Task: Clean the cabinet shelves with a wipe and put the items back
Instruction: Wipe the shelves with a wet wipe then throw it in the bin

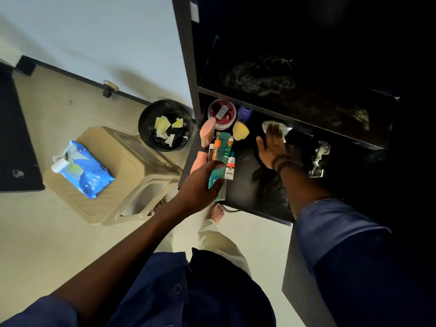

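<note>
The right hand (pixel 271 147) lies flat, fingers spread, pressing a white wipe (pixel 279 128) onto the dark lower shelf (pixel 247 190); the wipe peeks out at twelve o'clock from the fingertips, toward the back of the shelf. The left hand (pixel 200 185) has its grip closed around a teal comb (pixel 220 182) and seems to steady the tubes (pixel 230 159) at the shelf's left side. At eleven o'clock from that hand stand a red tub (pixel 221 112), a pink bottle (pixel 207 133) and a yellow sponge (pixel 240 131).

The wipe is soft, damp and limp; I judge a flat palm spreads it better than a pinch. The tubes look light and likely to roll.

The upper shelf (pixel 295 90) is nearly lost in darkness, its contents unreadable. Whether the comb is lifted or resting, I cannot tell.
</note>
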A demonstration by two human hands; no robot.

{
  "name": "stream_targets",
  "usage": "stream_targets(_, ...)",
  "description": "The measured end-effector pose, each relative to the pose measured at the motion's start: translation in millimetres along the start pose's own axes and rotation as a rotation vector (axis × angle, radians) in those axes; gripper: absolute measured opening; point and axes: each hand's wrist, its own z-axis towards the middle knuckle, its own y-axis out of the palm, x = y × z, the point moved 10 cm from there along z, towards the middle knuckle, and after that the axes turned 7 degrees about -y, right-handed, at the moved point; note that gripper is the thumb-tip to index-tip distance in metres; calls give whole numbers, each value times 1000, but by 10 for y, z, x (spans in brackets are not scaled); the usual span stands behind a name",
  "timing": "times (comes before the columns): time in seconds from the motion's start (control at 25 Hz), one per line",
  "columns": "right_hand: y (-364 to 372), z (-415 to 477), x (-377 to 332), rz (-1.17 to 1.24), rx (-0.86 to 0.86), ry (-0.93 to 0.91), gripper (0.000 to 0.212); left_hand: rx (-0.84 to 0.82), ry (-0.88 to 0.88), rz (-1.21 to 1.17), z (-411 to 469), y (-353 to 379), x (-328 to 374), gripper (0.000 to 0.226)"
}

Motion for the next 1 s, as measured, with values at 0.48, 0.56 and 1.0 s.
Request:
stream_targets(0.48, 955, -1900, 64, -109, 27, 36, 71, -105, 17, 64, 21, 335, -248, 37)
stream_targets(0.56, 665, -1690, 307, -128, 108, 206, 81, -111, 20, 89, 6, 365, -272, 37)
stream_targets(1.0, 1187, -1974, -216, -24, 10, 43, 77, -166, 50, 112, -22, 534, -362, 39)
